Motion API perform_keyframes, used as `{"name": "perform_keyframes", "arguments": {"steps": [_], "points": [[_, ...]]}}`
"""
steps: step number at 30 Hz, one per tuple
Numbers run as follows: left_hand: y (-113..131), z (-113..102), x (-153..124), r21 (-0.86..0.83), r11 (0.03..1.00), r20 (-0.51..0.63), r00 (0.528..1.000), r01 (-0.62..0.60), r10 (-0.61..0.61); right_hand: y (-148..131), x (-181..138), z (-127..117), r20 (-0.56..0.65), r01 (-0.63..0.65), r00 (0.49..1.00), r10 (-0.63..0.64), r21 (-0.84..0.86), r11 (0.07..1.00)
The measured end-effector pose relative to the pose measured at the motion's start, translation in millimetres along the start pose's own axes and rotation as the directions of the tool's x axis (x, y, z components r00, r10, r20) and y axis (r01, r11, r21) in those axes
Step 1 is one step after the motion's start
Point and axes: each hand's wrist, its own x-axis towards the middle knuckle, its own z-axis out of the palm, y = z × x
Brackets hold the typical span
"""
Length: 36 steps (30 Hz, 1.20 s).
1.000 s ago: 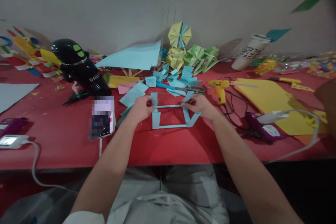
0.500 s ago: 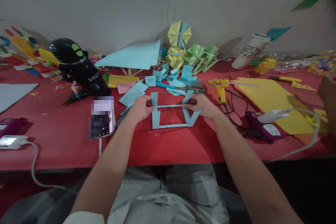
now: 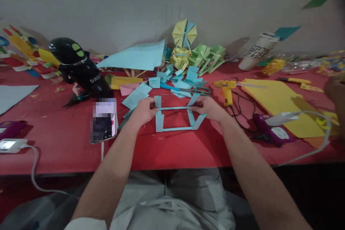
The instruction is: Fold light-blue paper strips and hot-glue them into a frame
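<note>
A light-blue paper frame point(image 3: 177, 129) sits on the red tabletop in front of me. Two thin rolled paper rods run across it, joined at the sides by folded strips whose ends stick up. My left hand point(image 3: 145, 109) pinches the far left corner of the frame between thumb and fingers. At the far right corner, my right hand point(image 3: 206, 107) pinches the other side in the same way. Some fingertips are hidden behind the upright paper flaps. Just beyond the frame lie scissors point(image 3: 203, 91) and several light-blue paper scraps point(image 3: 137, 95).
A yellow glue gun point(image 3: 226, 90) with a black cord stands right of my right hand. Yellow paper sheets point(image 3: 283, 111) and a purple power bank point(image 3: 273, 129) lie farther right. On the left are a phone point(image 3: 114, 124) and a black bottle point(image 3: 83, 68). Another person's hand point(image 3: 335, 91) shows at the right edge.
Both hands keep their hold on the paper frame, which stays in almost the same place. The whole view has shifted very slightly. The other person's hand at the right edge has moved a little inward.
</note>
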Motion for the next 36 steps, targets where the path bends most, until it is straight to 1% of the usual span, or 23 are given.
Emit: {"name": "perform_keyframes", "arguments": {"steps": [4,8,11,17,20,24,27,30,33,36], "points": [[6,-2,-2,0.059,0.998,-0.002,1.0,0.003,-0.003,2,1,1,-0.041,0.043,0.998,-0.043,-0.02,0.999],[6,-1,-2,-0.025,0.999,0.008,0.999,0.031,-0.031,2,1,0,-0.055,0.064,0.996,-0.066,-0.042,0.997],[1,1,0,-0.061,0.998,-0.007,1.0,0.021,-0.022,2,1,0,-0.054,0.053,0.997,-0.056,-0.048,0.997],[-7,3,2,-0.018,1.0,-0.046,0.999,-0.012,0.011,1,1,1,-0.024,0.022,0.999,-0.023,-0.04,0.999],[-5,2,1,0.01,1.0,-0.052,0.999,0.001,0.0,1,1,1,-0.019,0.006,1.0,-0.006,-0.04,0.999],[3,0,-1,0.021,1.0,-0.009,1.0,0.015,-0.014,0,1,1,-0.032,0.007,0.999,-0.008,-0.045,0.999],[7,-1,-2,0.058,0.998,0.001,1.0,0.013,-0.013,-2,0,1,-0.029,0.007,1.0,-0.008,-0.034,0.999],[8,-2,-2,0.077,0.997,-0.003,1.0,0.018,-0.018,-3,0,1,-0.019,-0.002,1.0,0.002,-0.024,1.0],[6,-2,-1,0.094,0.996,-0.012,1.0,-0.005,0.006,-1,0,1,-0.019,-0.01,1.0,0.009,-0.03,1.0],[4,-1,-1,0.084,0.996,-0.013,1.0,-0.008,0.009,1,0,1,-0.022,-0.018,1.0,0.017,-0.027,0.999]]}}
